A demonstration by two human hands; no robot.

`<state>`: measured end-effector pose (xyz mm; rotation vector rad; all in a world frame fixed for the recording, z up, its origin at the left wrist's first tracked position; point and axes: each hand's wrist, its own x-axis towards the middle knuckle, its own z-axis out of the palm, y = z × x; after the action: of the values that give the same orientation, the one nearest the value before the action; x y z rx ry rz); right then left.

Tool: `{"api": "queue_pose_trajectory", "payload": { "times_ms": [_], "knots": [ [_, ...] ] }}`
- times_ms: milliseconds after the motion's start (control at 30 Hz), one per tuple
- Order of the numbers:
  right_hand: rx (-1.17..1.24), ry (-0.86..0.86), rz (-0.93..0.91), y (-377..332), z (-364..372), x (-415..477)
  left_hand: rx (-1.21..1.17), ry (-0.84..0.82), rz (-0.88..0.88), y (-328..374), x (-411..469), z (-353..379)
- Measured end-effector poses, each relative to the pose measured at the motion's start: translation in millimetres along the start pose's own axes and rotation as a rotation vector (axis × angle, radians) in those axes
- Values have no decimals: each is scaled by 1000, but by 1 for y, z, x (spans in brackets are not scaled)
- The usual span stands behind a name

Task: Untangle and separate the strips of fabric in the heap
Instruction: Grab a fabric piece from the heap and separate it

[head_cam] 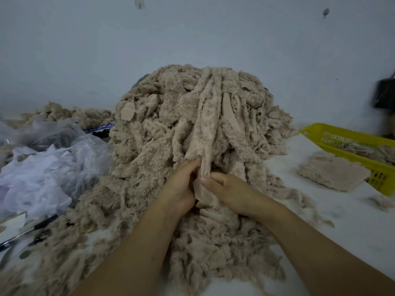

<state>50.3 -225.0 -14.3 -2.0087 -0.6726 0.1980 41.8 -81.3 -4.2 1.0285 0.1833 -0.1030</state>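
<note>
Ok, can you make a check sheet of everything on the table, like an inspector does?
Surface: white table, fluff scattered on it.
Job's things: big beige heap of tangled fuzzy strips; one strip lifted at its front; small pile set apart on the right.
Clutter: plastic bags on the left; dark-handled tool beside them, partly hidden; yellow basket on the right with scraps inside; more beige scraps far left.
Hands: left hand and right hand both pinch the strip.
Cables: nothing seen.
Surroundings: pale wall with a few marks; dark thing at the right edge, too blurred to tell.
</note>
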Motion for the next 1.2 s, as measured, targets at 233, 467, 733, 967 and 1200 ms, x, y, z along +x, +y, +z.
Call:
{"api": "queue_pose_trajectory", "payload": {
  "times_ms": [233, 467, 733, 967, 1200],
  "knots": [
    [-309, -287, -59, -6, 22, 0, -2, 3, -102, 3, 7, -3],
    [-106, 134, -65, 2, 27, -1, 496, 276, 329, 15, -1, 7],
    [-192, 467, -119, 6, 5, 7, 1380, 167, 605, -4, 3, 9],
    [55, 325, 24, 16, -5, 9, 1310, -53, 579, -5, -2, 6],
    [151, 865, 255, 39, -33, 16, 760, -19, 494, -5, -10, 11]
  ]
}}
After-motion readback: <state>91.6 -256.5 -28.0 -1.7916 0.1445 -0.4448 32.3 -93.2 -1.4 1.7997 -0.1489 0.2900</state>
